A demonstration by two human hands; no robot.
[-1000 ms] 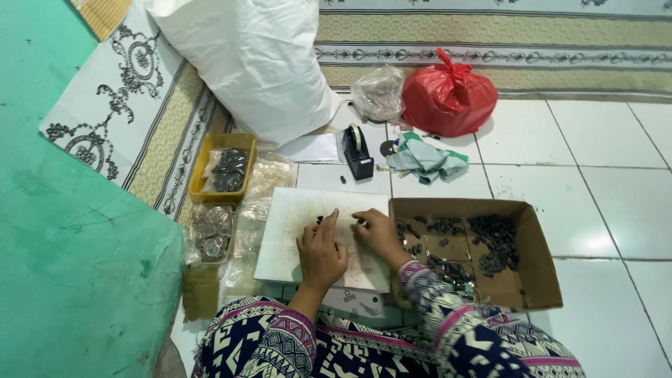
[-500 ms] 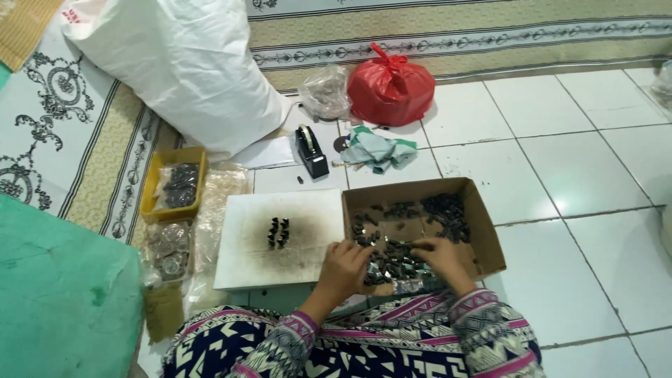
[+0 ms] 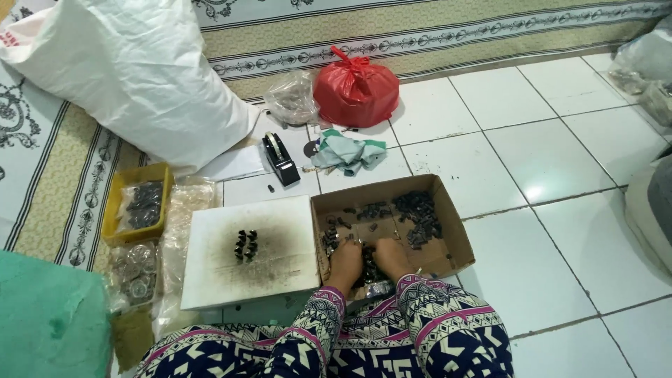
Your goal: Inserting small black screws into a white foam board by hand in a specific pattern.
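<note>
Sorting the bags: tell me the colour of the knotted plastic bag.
Red; the knotted plastic bag shows best in the head view.

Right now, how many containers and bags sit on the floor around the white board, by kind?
Cardboard box: 1
Yellow tray: 1
Large white sack: 1
Red plastic bag: 1
Clear plastic bag: 1
Total: 5
Both hands, left hand and right hand, reach into the cardboard box.

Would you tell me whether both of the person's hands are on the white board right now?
No, the left hand and the right hand are both inside the cardboard box among small dark parts, beside the white board.
</note>
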